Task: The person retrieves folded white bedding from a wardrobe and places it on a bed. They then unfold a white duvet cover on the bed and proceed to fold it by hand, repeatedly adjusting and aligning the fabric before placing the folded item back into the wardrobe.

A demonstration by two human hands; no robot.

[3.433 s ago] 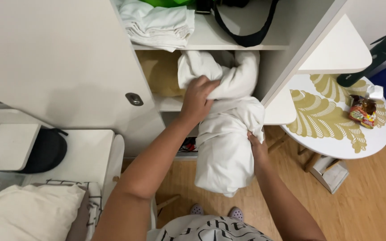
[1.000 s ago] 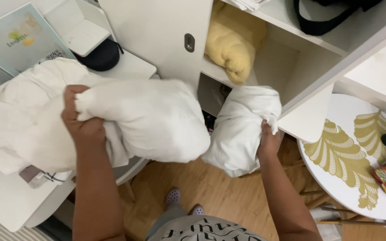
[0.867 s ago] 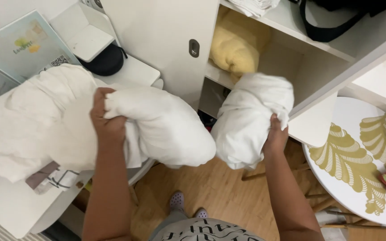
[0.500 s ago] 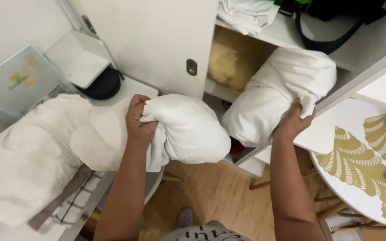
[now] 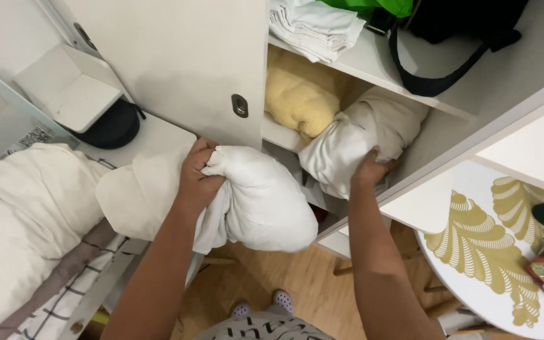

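My left hand [image 5: 198, 179] grips a plump white pillow [image 5: 259, 201] in front of the white wardrobe door [image 5: 177, 63], held low at waist height. My right hand [image 5: 369, 169] presses on a second white bundle of bedding [image 5: 354, 141] that lies on the lower wardrobe shelf, next to a yellow fluffy blanket [image 5: 300, 97]. The fingers of the right hand are curled against the bundle's front.
Folded white linen [image 5: 313, 25] and a black bag [image 5: 461, 31] sit on the upper shelf. A bed with white bedding [image 5: 14, 220] is at the left, beside a white side unit with a black cap [image 5: 111, 126]. A round white table with gold leaf pattern [image 5: 486, 252] stands right.
My right hand has lifted the white bundle up from beside my legs and pushed it onto the lower shelf. My left hand has brought the pillow from the bed side toward the wardrobe.
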